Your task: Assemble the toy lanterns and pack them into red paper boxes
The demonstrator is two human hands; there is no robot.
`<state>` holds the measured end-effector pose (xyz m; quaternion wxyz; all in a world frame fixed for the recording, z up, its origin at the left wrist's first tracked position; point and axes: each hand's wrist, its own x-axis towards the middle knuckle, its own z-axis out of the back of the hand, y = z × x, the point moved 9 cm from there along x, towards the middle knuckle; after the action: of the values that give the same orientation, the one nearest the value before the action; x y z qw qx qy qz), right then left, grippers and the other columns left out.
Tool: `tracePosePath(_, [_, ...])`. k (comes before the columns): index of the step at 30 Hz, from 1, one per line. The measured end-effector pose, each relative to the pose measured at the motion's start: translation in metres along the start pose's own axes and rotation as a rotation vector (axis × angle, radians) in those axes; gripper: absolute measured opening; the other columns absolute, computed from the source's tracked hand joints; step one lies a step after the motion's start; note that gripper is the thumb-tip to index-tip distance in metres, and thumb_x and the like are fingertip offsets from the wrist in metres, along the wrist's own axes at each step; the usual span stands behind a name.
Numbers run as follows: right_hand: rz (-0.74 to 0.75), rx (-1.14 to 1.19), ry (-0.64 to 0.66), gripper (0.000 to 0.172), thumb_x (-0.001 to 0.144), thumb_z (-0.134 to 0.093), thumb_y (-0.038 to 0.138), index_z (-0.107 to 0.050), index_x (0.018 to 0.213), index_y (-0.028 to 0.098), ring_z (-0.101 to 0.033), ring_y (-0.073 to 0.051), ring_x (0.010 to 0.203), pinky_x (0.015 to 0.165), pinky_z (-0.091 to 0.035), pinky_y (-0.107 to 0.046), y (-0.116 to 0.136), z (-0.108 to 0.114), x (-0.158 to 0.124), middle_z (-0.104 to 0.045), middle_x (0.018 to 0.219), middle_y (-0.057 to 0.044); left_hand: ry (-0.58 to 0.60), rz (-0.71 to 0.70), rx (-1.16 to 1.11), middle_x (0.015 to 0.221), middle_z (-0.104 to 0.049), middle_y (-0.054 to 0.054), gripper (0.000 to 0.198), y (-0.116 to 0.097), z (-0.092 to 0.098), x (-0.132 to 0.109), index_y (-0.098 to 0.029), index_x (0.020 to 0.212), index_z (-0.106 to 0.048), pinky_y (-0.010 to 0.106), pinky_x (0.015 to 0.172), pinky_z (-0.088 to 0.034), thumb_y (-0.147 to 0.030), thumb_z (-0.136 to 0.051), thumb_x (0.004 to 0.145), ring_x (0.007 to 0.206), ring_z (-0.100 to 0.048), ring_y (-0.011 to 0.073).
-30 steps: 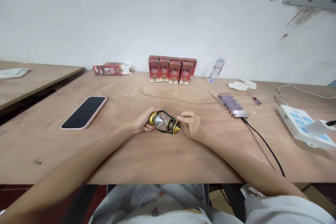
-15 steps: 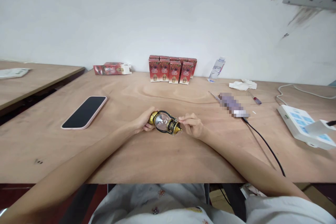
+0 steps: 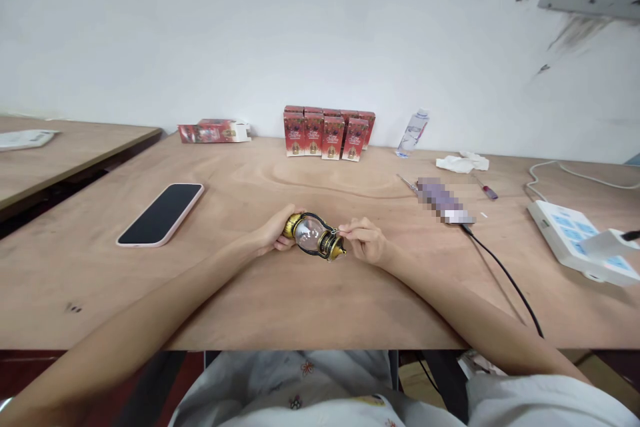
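Note:
A small toy lantern [image 3: 315, 235] with gold ends, a black frame and a clear globe lies on its side in the middle of the wooden table [image 3: 280, 307]. My left hand [image 3: 274, 231] is closed round its gold base at the left. My right hand [image 3: 367, 241] pinches a thin wire ring at the lantern's gold top, with thumb and forefinger pressed together. Both forearms rest on the table.
A black phone in a pink case [image 3: 161, 214] lies to the left. Several red boxes [image 3: 327, 133] stand at the back, one more red box [image 3: 213, 131] lying flat. A water bottle [image 3: 413, 132], tissue [image 3: 461, 162], screwdrivers [image 3: 485, 187], black cable [image 3: 503, 271] and white power strip [image 3: 580, 240] are on the right.
My right hand has moved slightly in and closed its fingertips on the wire ring at the lantern's top. The left hand and lantern have barely moved.

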<state>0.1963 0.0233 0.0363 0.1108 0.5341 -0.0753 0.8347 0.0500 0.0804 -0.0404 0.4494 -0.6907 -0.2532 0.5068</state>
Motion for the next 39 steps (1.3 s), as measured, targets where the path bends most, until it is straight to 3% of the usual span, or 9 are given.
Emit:
tracePosePath(5, [-0.259, 0.106, -0.045, 0.003, 0.092, -0.046, 0.022, -0.046, 0.095, 0.022, -0.063, -0.012, 0.066, 0.053, -0.052, -0.024, -0.022, -0.001, -0.003, -0.062, 0.074, -0.001, -0.014, -0.034, -0.069, 0.039, -0.028, -0.006, 0.033, -0.002, 0.003, 0.003, -0.018, 0.059, -0.041, 0.012, 0.029, -0.007, -0.039, -0.032, 0.084, 0.029, -0.012, 0.0032])
tracePosePath(10, [-0.518, 0.198, 0.0, 0.009, 0.092, -0.045, 0.029, -0.041, 0.093, 0.022, -0.059, -0.01, 0.059, 0.05, -0.046, -0.021, -0.045, -0.011, -0.01, -0.056, 0.076, 0.0, -0.041, -0.032, -0.136, 0.038, -0.027, -0.006, 0.035, -0.002, 0.006, 0.005, -0.018, 0.057, -0.038, 0.012, 0.029, -0.009, -0.038, -0.03, 0.085, 0.029, -0.013, 0.003])
tracePosePath(17, [-0.539, -0.02, 0.088, 0.016, 0.089, -0.05, 0.033, -0.048, 0.097, 0.019, -0.055, -0.013, 0.069, 0.061, -0.049, -0.027, -0.057, -0.012, -0.01, -0.058, 0.085, -0.005, -0.035, -0.021, -0.152, 0.038, -0.024, -0.007, 0.036, -0.002, 0.006, 0.006, -0.018, 0.057, -0.038, 0.011, 0.028, -0.009, -0.037, -0.028, 0.085, 0.03, -0.011, 0.0033])
tracePosePath(24, [-0.464, -0.251, 0.083, 0.013, 0.091, -0.045, 0.03, -0.052, 0.093, 0.019, -0.058, -0.019, 0.076, 0.069, -0.048, -0.033, -0.059, -0.003, -0.009, -0.061, 0.085, -0.007, 0.009, -0.049, -0.187, 0.039, -0.023, -0.007, 0.035, -0.003, 0.007, 0.011, -0.018, 0.059, -0.039, 0.011, 0.028, -0.009, -0.038, -0.031, 0.086, 0.03, -0.011, 0.0032])
tracePosePath(29, [-0.735, -0.218, -0.038, 0.021, 0.086, -0.054, 0.038, -0.052, 0.091, 0.018, -0.055, -0.014, 0.058, 0.057, -0.045, -0.028, -0.091, 0.016, -0.022, -0.061, 0.072, -0.002, -0.023, -0.143, -0.3, 0.045, -0.033, -0.006, 0.027, -0.01, 0.008, 0.011, -0.017, 0.066, -0.041, 0.011, 0.029, -0.013, -0.037, -0.04, 0.085, 0.031, -0.021, 0.0029])
tracePosePath(32, [-0.862, -0.138, -0.154, 0.023, 0.081, -0.06, 0.039, -0.052, 0.088, 0.018, -0.054, -0.012, 0.056, 0.053, -0.045, -0.025, -0.1, 0.025, -0.027, -0.059, 0.066, 0.001, -0.108, -0.186, -0.361, 0.053, -0.043, -0.005, 0.019, -0.012, 0.014, 0.012, -0.017, 0.075, -0.046, 0.012, 0.031, -0.027, -0.033, -0.046, 0.085, 0.035, -0.034, 0.0041])
tracePosePath(35, [-0.804, -0.155, -0.233, 0.021, 0.082, -0.06, 0.038, -0.051, 0.086, 0.019, -0.055, -0.012, 0.055, 0.052, -0.047, -0.025, -0.088, 0.032, -0.019, -0.058, 0.065, 0.001, -0.189, -0.211, -0.398, 0.062, -0.052, -0.002, 0.013, -0.01, 0.022, 0.013, -0.016, 0.086, -0.051, 0.018, 0.04, -0.046, -0.029, -0.05, 0.085, 0.042, -0.047, 0.0065])
tracePosePath(37, [-0.629, -0.187, -0.215, 0.016, 0.085, -0.058, 0.035, -0.052, 0.087, 0.02, -0.056, -0.012, 0.055, 0.053, -0.049, -0.025, -0.065, 0.031, -0.006, -0.06, 0.066, 0.0, -0.225, -0.233, -0.446, 0.068, -0.055, -0.001, 0.011, -0.01, 0.028, 0.013, -0.016, 0.089, -0.052, 0.021, 0.048, -0.052, -0.025, -0.05, 0.086, 0.047, -0.052, 0.0077])
tracePosePath(39, [-0.375, -0.176, -0.109, 0.009, 0.087, -0.056, 0.027, -0.053, 0.093, 0.022, -0.06, -0.012, 0.06, 0.058, -0.051, -0.025, -0.035, 0.019, 0.007, -0.064, 0.072, -0.002, -0.245, -0.245, -0.505, 0.071, -0.057, 0.0, 0.009, -0.01, 0.032, 0.014, -0.015, 0.09, -0.053, 0.023, 0.054, -0.056, -0.023, -0.048, 0.087, 0.05, -0.056, 0.0085])
